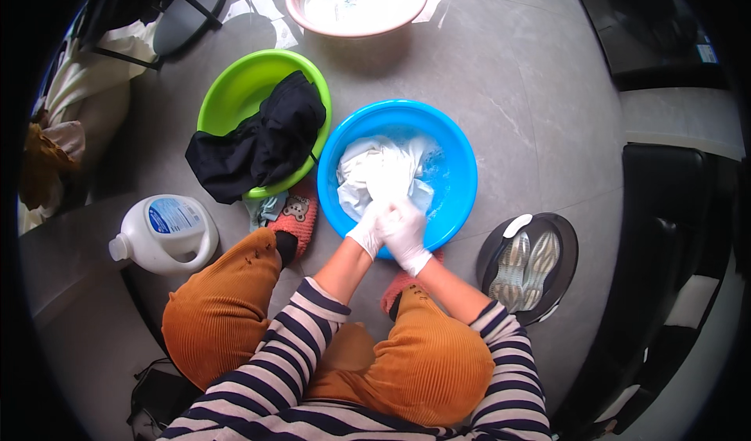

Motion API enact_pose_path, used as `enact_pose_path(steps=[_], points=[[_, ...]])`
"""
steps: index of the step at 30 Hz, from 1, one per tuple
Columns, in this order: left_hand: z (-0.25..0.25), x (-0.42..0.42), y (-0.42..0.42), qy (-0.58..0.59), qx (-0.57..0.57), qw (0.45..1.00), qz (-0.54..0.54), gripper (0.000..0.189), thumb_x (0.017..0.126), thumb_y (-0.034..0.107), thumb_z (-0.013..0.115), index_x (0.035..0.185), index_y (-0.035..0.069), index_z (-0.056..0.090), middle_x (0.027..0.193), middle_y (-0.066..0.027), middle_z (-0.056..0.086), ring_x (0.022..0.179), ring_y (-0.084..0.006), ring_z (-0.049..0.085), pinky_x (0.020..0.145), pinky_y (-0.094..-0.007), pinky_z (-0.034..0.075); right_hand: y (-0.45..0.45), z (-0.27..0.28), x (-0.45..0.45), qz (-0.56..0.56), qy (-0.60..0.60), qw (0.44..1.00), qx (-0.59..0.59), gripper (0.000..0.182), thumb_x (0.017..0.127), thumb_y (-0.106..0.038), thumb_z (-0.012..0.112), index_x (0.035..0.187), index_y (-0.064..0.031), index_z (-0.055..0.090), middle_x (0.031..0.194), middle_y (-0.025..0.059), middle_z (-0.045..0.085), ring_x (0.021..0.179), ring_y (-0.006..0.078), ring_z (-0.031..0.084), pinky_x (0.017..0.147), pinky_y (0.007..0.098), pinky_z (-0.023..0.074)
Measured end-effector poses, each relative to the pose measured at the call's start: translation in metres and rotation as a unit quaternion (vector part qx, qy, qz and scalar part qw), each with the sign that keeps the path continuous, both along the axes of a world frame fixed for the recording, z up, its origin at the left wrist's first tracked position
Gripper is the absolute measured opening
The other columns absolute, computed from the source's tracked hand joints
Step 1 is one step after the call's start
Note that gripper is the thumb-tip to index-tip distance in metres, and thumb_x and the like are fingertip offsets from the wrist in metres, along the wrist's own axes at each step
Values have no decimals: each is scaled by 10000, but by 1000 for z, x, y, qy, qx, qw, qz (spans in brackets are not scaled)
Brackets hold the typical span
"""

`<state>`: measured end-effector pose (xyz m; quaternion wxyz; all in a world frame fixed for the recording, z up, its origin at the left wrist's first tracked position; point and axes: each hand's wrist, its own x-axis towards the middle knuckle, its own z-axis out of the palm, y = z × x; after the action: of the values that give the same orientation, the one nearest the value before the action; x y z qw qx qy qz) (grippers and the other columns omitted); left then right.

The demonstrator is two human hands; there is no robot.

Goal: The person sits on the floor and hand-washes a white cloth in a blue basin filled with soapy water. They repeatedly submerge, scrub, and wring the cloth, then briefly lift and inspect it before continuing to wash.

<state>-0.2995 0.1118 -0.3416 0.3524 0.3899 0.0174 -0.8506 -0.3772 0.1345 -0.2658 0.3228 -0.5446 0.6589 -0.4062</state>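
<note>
A blue plastic basin (463,177) stands on the floor before me, with soapy water inside. White cloth (381,165) lies bunched in it. My left hand (368,227) and my right hand (403,225), both in thin white gloves, are pressed together over the basin's near side. Both are closed on the near end of the white cloth, which runs up from the heap; its exact shape there is washed out by glare. Up and to the left, a lime green basin (223,94) holds a black garment (264,136) that hangs over its near rim.
A white jug (170,235) lies at the left. A pink-rimmed basin of water (358,30) stands at the far side near scattered papers (265,5). A dark basin (568,265) with clear-soled shoes (522,271) is at the right, before a black sofa (651,253). A stool (190,15) stands upper left.
</note>
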Motion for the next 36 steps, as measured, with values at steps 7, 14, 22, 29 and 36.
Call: enact_pose_path(steps=[7, 14, 22, 29, 36], points=[[-30, 6, 1, 135, 4, 989, -64, 293, 1060, 334, 544, 1207, 88, 606, 1062, -32, 669, 934, -137, 662, 755, -288, 563, -11, -17, -33, -109, 108, 977, 146, 145, 881, -229, 737, 898, -95, 685, 854, 149, 689, 754, 389, 672, 651, 464, 522], [-13, 3, 5, 35, 11, 998, -59, 290, 1062, 346, 540, 1200, 98, 603, 1061, -32, 660, 955, -139, 656, 756, -299, 561, 1, 1, -10, -30, 31, 999, 12, 143, 868, -231, 737, 929, -103, 719, 869, 146, 713, 748, 367, 690, 648, 442, 545], [21, -10, 5, -270, -114, 942, -164, 405, 983, 318, 620, 1257, 20, 645, 1193, -67, 688, 1067, -174, 647, 866, -324, 531, -12, -66, -83, -10, 77, 943, 322, 293, 929, -402, 661, 812, -134, 672, 844, 165, 703, 811, 388, 671, 687, 474, 510], [6, -12, 29, -307, -379, 794, -363, 397, 881, 318, 726, 1145, 22, 716, 1065, -203, 740, 1028, -309, 712, 897, -405, 531, -41, -64, -67, 128, 29, 983, 129, 526, 971, -431, 612, 1373, -94, 584, 1294, 190, 662, 1232, 358, 620, 1041, 400, 481], [-7, -1, 25, -341, -213, 874, -273, 297, 993, 256, 658, 1170, 18, 685, 1109, -42, 695, 1039, -129, 618, 925, -259, 481, -29, -97, -85, -23, 98, 964, 246, 530, 935, -227, 614, 1445, -108, 532, 1313, 185, 597, 1150, 407, 616, 958, 458, 520]])
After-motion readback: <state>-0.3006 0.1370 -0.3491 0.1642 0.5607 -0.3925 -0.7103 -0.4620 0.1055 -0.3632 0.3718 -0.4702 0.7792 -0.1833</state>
